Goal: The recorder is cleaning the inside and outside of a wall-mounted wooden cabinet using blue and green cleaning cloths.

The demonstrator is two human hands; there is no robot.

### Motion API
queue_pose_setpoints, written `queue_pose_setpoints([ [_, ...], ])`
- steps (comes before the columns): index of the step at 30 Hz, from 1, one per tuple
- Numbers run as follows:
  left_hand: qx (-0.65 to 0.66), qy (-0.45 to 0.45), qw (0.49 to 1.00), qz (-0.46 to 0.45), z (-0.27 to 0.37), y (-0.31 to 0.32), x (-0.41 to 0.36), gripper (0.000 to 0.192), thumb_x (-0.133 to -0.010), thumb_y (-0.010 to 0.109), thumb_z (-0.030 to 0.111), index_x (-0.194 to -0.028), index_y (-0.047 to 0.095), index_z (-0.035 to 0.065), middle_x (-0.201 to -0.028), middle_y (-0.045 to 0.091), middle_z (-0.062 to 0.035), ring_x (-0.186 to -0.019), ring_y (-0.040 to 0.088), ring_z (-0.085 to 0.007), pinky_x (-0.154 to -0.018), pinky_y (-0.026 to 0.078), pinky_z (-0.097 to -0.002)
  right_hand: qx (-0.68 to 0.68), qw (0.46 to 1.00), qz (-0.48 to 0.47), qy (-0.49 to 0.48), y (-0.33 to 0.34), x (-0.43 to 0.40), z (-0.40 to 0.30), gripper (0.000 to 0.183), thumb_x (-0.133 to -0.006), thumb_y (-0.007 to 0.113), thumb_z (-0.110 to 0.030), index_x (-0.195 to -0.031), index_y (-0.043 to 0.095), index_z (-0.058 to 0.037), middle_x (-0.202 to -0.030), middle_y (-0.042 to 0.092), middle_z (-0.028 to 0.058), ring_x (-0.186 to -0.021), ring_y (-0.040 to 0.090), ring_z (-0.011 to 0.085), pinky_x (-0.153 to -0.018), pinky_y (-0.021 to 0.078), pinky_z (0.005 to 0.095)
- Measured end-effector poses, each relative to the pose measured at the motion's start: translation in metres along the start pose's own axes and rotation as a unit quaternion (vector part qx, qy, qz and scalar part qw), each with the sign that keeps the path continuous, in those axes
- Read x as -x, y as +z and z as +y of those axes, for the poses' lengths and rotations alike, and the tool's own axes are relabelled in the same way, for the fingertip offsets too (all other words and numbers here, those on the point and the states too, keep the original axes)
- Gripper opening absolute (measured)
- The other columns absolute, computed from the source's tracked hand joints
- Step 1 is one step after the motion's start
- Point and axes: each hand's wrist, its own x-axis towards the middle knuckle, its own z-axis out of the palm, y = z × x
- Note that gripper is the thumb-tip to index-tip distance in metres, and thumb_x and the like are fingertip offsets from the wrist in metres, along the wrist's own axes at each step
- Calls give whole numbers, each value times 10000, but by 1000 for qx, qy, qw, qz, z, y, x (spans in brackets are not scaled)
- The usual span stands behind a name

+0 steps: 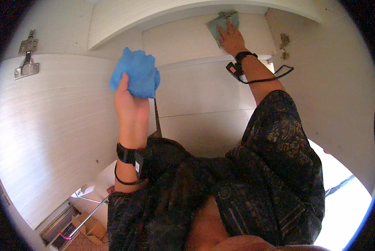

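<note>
A folded blue cloth is in my left hand, with the thumb across its near face and the other fingers hidden behind it. Farther off, at the upper right, my right hand presses a greenish-grey cloth flat against the pale back panel of a cabinet. Its fingers are spread over the cloth. Both wrists carry black straps with small devices and cords.
On the left stands a cabinet door with a metal hinge. The right side panel has a rough brown patch. A metal rod and a cardboard box are low at left.
</note>
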Motion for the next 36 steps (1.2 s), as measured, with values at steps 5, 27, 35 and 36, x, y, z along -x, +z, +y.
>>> queue_pose_setpoints([
  [5,-1,8,1000,-14,-13,-18,-25,366,-950,394,183,-1283,398,31,-1270,482,-115,-1141,476,-251,-961,379,-391,31,995,13,92,22,17,16,478,-861,405,-207,-1322,401,-81,-1334,356,270,-1216,378,409,-991,362,455],
  [27,-456,149,831,-281,-308,124,-175,364,-853,526,232,-1156,533,29,-1157,543,-221,-1026,535,-366,-860,417,-448,-658,679,-223,237,-48,207,-28,353,-754,502,-38,-1100,570,-18,-923,615,59,-807,543,151,-740,437,261],
  [35,-659,416,472,-412,-369,139,-138,465,-890,426,348,-1283,469,103,-1428,308,-87,-1346,210,-262,-1074,150,-486,-593,671,-317,313,-23,202,-34,336,-767,541,-89,-1090,559,1,-913,616,36,-799,534,125,-711,438,253],
  [36,-666,410,471,-408,-364,133,-138,465,-890,426,348,-1283,469,103,-1428,308,-87,-1346,210,-262,-1074,150,-486,-625,666,-274,301,-31,200,-39,335,-767,544,-90,-1089,559,2,-921,618,44,-805,535,127,-722,437,253],
])
